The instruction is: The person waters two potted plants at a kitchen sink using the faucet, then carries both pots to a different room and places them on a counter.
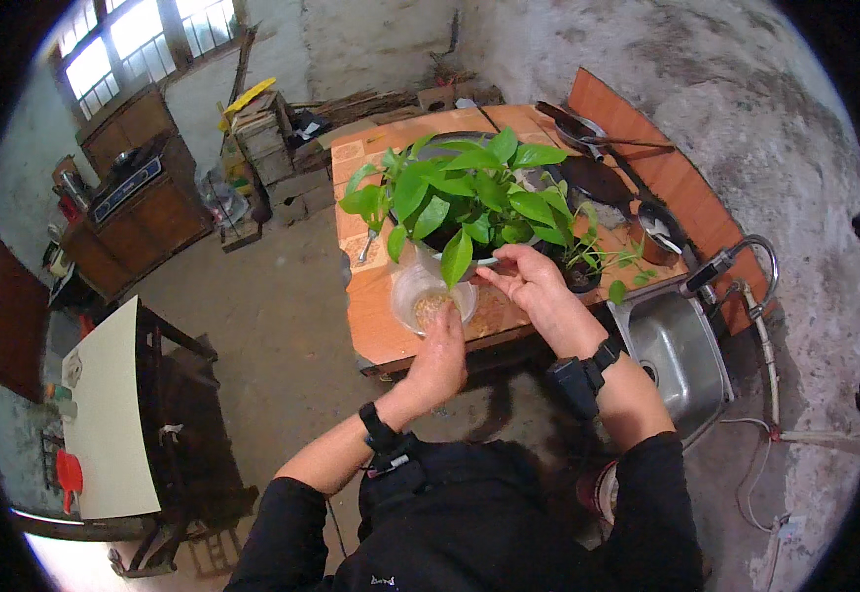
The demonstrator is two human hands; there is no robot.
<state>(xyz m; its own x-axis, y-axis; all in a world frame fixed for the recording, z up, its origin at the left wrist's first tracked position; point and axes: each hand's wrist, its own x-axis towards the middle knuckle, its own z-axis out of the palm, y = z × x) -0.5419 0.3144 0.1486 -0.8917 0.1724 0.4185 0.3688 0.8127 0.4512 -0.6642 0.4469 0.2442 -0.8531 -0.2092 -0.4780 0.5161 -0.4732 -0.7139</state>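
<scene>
A leafy green potted plant [467, 192] stands on the wood-coloured tabletop [371, 325], its pot mostly hidden by leaves. My right hand [533, 285] has its thumb and fingers at the pale rim of the pot, on the near side. My left hand [439, 355] is at the near side of a clear plastic container [404, 300] with tan, grain-like contents at its bottom; the fingertips overlap the container, and whether they grip it cannot be told. One leaf hangs between the two hands. A smaller potted plant [585, 270] with thin stems is to the right of my right hand.
At right are a steel sink [678, 355], a faucet [741, 255] and a brown pot [659, 233] holding a white utensil. A pan [582, 133] lies at the back right. A pale-topped table [108, 422] with a red dustpan-like item [69, 473] stands far left.
</scene>
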